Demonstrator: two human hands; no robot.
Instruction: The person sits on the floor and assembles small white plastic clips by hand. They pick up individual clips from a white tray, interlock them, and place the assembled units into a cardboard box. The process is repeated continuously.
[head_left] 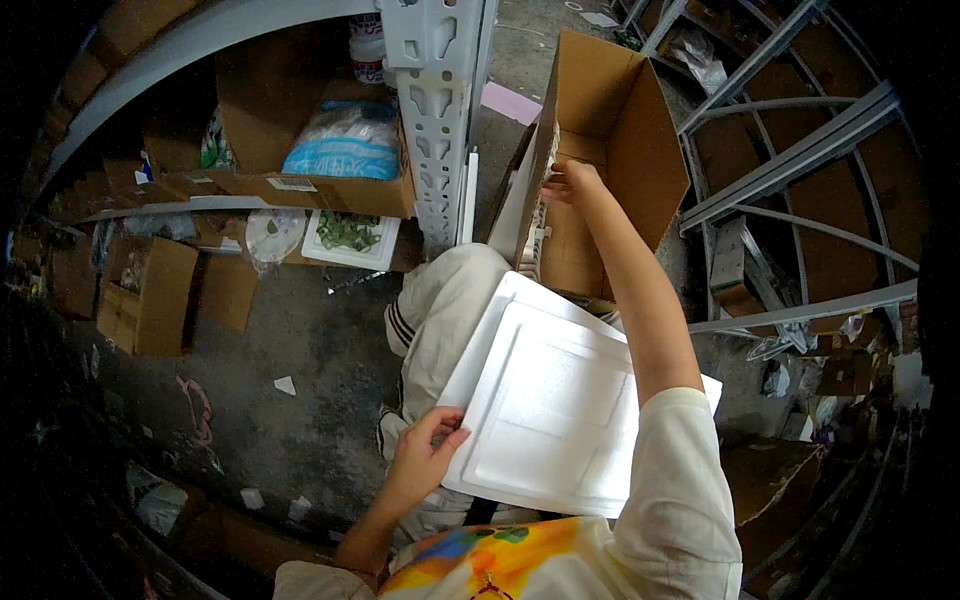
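A white foam lid (560,410) with a raised, panelled face lies tilted across my lap. My left hand (428,448) is closed on its left edge, the thumb on top and the fingers curled. My right arm stretches forward over the lid to a tall open cardboard box (625,170). At that box's left wall, my right hand (572,184) has its fingers bent in beside a row of small white pieces (540,215) along the rim. Whatever those fingers pinch is too small to make out.
On the left, a shelf holds cardboard bins and a blue-and-clear plastic pack (345,140), beside a white metal upright (435,120). Below it sits a white tray of green pieces (348,238). Metal racks (790,150) stand at right. Paper scraps (285,385) litter the floor.
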